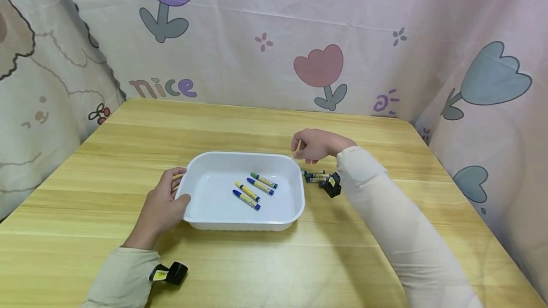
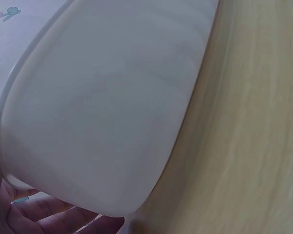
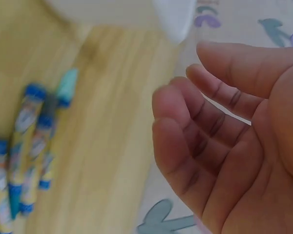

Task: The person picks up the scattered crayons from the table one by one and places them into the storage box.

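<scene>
A white plastic tray (image 1: pixel 205 213) stands on the table with several oil pastels inside: a green one (image 1: pixel 264 180), a yellow one (image 1: pixel 248 191) and two blue ones, all lying slantwise. My left hand (image 1: pixel 164 203) grips the tray's left end, thumb over the rim and fingers along the outer wall. Off the tray's right end, my right hand (image 1: pixel 317 145) hovers above the table, its fingers loosely bent and nothing in them. Below it lies a small group of oil pastels (image 1: pixel 316 179), partly hidden by the right wrist's camera; in the right wrist view these pastels (image 3: pixel 27 117) look blurred.
The wooden table (image 1: pixel 239 270) reaches back to a printed curtain (image 1: pixel 257 65) with flowers and lettering, which also hangs at both sides. A black wrist camera (image 1: pixel 175 274) sticks out from the left sleeve, and another (image 1: pixel 332 185) from the right.
</scene>
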The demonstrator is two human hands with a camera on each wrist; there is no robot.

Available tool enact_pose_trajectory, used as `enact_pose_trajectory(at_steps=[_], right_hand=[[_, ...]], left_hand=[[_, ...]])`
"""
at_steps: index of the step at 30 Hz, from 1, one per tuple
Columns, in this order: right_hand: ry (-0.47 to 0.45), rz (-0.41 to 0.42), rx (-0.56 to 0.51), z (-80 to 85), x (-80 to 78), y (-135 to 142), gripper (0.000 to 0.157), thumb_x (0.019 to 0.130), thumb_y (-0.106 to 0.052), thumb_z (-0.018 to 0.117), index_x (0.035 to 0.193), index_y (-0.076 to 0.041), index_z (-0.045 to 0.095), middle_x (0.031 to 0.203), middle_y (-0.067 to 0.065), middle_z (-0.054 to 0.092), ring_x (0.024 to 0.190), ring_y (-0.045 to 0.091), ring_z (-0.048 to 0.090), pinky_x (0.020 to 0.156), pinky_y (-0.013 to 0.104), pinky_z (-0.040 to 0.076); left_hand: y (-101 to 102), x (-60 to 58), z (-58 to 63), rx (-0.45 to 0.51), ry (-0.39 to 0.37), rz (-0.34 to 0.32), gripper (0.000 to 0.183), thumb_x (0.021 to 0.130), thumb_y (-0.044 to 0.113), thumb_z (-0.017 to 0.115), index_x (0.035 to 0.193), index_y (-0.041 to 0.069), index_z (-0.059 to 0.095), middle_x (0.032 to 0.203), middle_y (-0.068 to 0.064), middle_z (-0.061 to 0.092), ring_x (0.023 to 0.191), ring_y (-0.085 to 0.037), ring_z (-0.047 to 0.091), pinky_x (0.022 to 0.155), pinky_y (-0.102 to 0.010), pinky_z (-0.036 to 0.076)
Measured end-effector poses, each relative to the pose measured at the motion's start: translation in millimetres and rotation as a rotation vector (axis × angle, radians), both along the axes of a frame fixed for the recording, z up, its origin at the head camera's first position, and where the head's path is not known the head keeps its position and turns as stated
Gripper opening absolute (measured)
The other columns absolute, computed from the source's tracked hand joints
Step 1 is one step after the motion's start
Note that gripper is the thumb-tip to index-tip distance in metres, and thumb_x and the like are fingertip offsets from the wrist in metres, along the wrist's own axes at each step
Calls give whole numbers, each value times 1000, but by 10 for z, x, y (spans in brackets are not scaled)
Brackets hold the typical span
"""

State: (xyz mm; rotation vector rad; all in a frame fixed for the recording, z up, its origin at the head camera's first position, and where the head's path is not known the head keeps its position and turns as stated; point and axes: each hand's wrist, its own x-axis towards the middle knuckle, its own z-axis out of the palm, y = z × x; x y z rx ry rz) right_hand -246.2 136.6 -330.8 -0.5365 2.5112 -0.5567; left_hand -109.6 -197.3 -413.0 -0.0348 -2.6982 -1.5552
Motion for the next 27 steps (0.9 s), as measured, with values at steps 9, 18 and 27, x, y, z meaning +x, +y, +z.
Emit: enact_pose_trajectory(at_steps=[9, 18, 27], right_hand=[[71, 0, 55, -277, -56, 278, 21, 93, -13, 62, 112, -3, 59, 90, 7, 57, 75, 18, 52, 65, 29, 45], [-7, -2, 72, -457, -66, 377, 15, 89, -2, 62, 104, -4, 64, 100, 8, 63, 87, 21, 57, 72, 30, 52], [52, 25, 120, -507, -70, 402, 7, 94, -5, 60, 95, -6, 67, 88, 4, 62, 79, 18, 55, 70, 29, 49]], left_hand=[[8, 1, 7, 7, -21, 1, 60, 91, 0, 47, 147, 0, 25, 147, -27, 38, 127, -43, 47, 89, -51, 51], [-13, -4, 1, -6, 0, -15, 58, 90, 0, 47, 145, 0, 27, 143, -29, 42, 125, -42, 49, 89, -47, 50], [-12, -5, -7, -3, -8, -18, 59, 90, 0, 47, 146, 0, 26, 143, -29, 41, 125, -43, 48, 91, -49, 50]])
